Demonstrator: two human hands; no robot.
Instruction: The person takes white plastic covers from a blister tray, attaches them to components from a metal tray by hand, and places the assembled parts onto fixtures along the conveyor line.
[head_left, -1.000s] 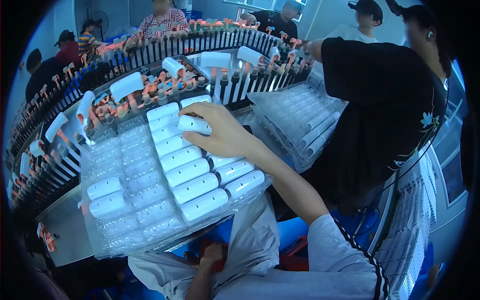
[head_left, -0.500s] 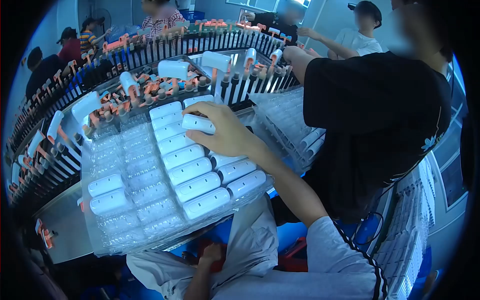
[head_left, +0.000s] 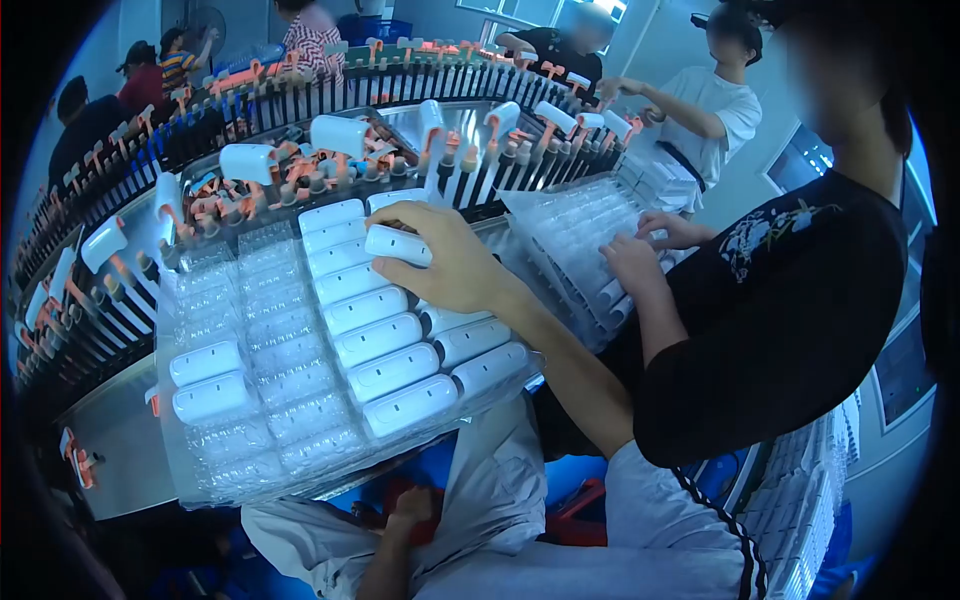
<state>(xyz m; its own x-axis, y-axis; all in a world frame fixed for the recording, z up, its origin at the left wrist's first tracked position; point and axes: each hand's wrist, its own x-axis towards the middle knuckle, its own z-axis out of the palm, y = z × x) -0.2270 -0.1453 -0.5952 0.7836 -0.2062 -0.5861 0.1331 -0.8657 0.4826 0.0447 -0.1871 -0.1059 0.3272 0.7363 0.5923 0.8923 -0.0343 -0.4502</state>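
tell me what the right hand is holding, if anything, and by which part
The right hand holds a white casing by its long sides, between thumb and fingers.

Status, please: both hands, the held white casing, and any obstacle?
Right hand grips white casing over plastic tray. Left hand low, near lap. Co-worker's hands at neighbouring tray, apart; nothing visibly blocking.
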